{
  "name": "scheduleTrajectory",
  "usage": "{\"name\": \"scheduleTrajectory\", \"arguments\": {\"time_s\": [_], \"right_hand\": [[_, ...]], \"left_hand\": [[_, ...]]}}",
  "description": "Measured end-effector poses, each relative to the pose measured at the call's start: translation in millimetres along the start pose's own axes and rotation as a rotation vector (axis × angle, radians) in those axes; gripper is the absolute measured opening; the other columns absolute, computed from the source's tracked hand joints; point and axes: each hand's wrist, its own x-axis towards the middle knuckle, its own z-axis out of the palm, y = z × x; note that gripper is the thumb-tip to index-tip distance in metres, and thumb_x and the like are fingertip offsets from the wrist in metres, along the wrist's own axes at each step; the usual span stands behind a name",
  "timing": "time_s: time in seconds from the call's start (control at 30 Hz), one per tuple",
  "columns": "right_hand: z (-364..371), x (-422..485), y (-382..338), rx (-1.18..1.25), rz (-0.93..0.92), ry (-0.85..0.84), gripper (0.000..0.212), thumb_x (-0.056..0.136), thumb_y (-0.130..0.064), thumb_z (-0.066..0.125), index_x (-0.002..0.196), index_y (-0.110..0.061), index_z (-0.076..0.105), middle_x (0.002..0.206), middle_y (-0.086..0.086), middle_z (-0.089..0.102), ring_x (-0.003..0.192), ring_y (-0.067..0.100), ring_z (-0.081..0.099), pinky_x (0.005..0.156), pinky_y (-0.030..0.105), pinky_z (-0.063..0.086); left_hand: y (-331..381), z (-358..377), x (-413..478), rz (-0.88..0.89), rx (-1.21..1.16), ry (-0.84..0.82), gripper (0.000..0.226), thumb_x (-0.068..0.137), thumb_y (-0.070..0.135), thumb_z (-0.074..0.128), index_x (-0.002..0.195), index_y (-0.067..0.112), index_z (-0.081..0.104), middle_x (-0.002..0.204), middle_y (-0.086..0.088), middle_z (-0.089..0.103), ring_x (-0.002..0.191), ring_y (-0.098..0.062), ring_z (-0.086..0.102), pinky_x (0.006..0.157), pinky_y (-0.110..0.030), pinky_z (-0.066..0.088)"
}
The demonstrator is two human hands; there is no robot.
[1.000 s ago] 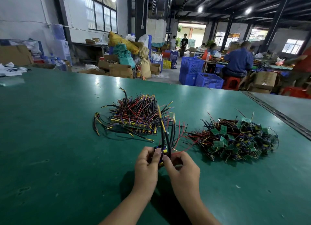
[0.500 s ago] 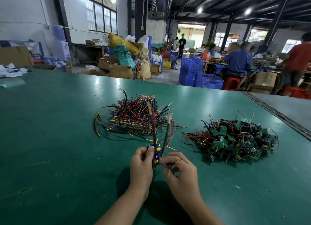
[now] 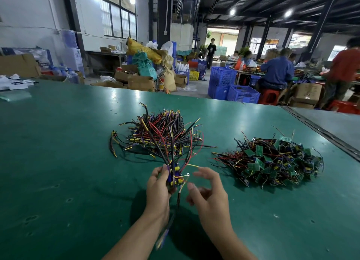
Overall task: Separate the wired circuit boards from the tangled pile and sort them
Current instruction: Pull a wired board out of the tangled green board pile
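Blur smears a wire (image 3: 165,230) dangling below the wrists, and fingers hide most of the circuit board (image 3: 174,179). It stands gripped in the left hand (image 3: 157,189), wires fanning upward. The right hand (image 3: 209,191) hovers just beside it (fingers spread, holding nothing). The tangled pile (image 3: 272,162) lies to the right and a neater pile (image 3: 161,135) lies beyond.

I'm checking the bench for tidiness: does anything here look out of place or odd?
A few black wires sprawl off the left edge of the left pile, apart from its lined-up bundle. The right pile is a jumble, boards facing every way, but that seems the unsorted heap. Nothing looks spilled or broken.
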Motion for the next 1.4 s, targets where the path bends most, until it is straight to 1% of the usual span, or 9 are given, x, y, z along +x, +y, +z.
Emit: {"name": "scheduleTrajectory", "arguments": {"time_s": [0.33,0.47,0.63,0.8,0.9,1.0,1.1,1.17,1.4], "right_hand": [[-3.6,4.6,-11.8,-0.183,-0.005,-0.117,0.031,0.085,-0.025,0.048,0.098,-0.048,0.065,0.122,-0.011,0.045,0.124,0.003,0.037,0.101,0.015,0.030],[-7.1,6.1,-12.2,-0.129,0.020,-0.162,0.034,0.077,-0.024,0.049,0.087,-0.040,0.076,0.134,-0.014,0.040,0.134,0.003,0.027,0.107,0.023,0.028],[-7.8,5.6,-11.6,-0.163,-0.029,-0.275,0.034,0.071,-0.019,0.049,0.076,-0.038,0.077,0.151,-0.018,0.030,0.140,-0.002,0.016,0.108,0.007,0.014],[-9.3,3.9,-5.9,-0.423,-0.107,-0.503,0.023,0.074,-0.027,0.058,0.086,-0.037,0.075,0.156,-0.020,0.013,0.146,0.003,0.001,0.118,0.028,0.007],[-6.8,2.8,-10.0,-0.079,-0.045,-0.318,0.016,0.070,-0.020,0.064,0.080,-0.027,0.074,0.140,-0.005,0.050,0.133,0.007,0.042,0.108,0.023,0.033],[-9.5,9.5,-4.0,0.257,0.203,-0.009,0.008,0.080,-0.014,0.065,0.077,-0.021,0.063,0.097,0.002,0.066,0.087,0.012,0.065,0.072,0.027,0.051],[-13.9,13.2,0.4,0.211,0.293,-0.067,0.001,0.092,-0.017,0.062,0.091,-0.016,0.062,0.087,0.007,0.064,0.071,0.014,0.063,0.060,0.029,0.050],[-14.3,12.4,2.4,0.101,0.244,-0.127,0.018,0.095,-0.028,0.061,0.096,-0.012,0.068,0.093,0.008,0.071,0.081,0.020,0.068,0.073,0.036,0.054],[-10.1,8.6,6.0,-0.352,0.018,-0.110,0.047,0.090,-0.050,0.046,0.064,-0.015,0.062,0.061,0.001,0.061,0.056,0.008,0.052,0.062,0.032,0.044]], "left_hand": [[-8.9,3.3,-20.9,0.248,0.239,-0.220,0.015,0.096,0.011,0.053,0.086,0.007,0.063,0.076,0.001,0.071,0.072,-0.006,0.064,0.066,-0.014,0.049],[-10.3,1.3,-16.8,0.220,0.235,-0.175,0.017,0.096,0.010,0.054,0.083,0.012,0.063,0.074,0.003,0.071,0.072,-0.007,0.064,0.064,-0.014,0.049],[-11.3,2.7,-9.6,0.174,0.189,-0.045,0.023,0.096,0.007,0.053,0.076,0.012,0.062,0.071,-0.005,0.067,0.070,-0.021,0.060,0.065,-0.032,0.048],[-9.6,0.3,-3.9,0.069,0.114,0.032,0.027,0.096,0.004,0.051,0.074,0.011,0.065,0.069,-0.008,0.066,0.065,-0.021,0.056,0.059,-0.032,0.044],[-6.7,0.6,-2.2,0.071,0.085,0.007,0.024,0.096,0.005,0.050,0.077,0.011,0.064,0.074,-0.014,0.063,0.066,-0.023,0.054,0.058,-0.032,0.042],[-4.7,4.7,-5.4,0.053,0.073,-0.066,0.025,0.096,0.000,0.048,0.076,0.008,0.061,0.075,-0.016,0.063,0.064,-0.025,0.057,0.062,-0.034,0.048],[-5.7,6.8,-17.1,0.087,0.116,-0.184,0.029,0.095,-0.001,0.048,0.076,0.011,0.065,0.078,-0.017,0.067,0.071,-0.028,0.061,0.071,-0.045,0.051],[-6.9,5.5,-26.2,0.160,0.221,-0.285,0.028,0.095,0.002,0.051,0.076,0.012,0.067,0.077,-0.013,0.068,0.072,-0.026,0.061,0.069,-0.040,0.050],[-13.5,6.6,-31.1,0.247,0.378,-0.244,0.037,0.097,0.011,0.052,0.062,0.020,0.059,0.059,0.006,0.057,0.061,-0.008,0.050,0.060,-0.023,0.040]]}}
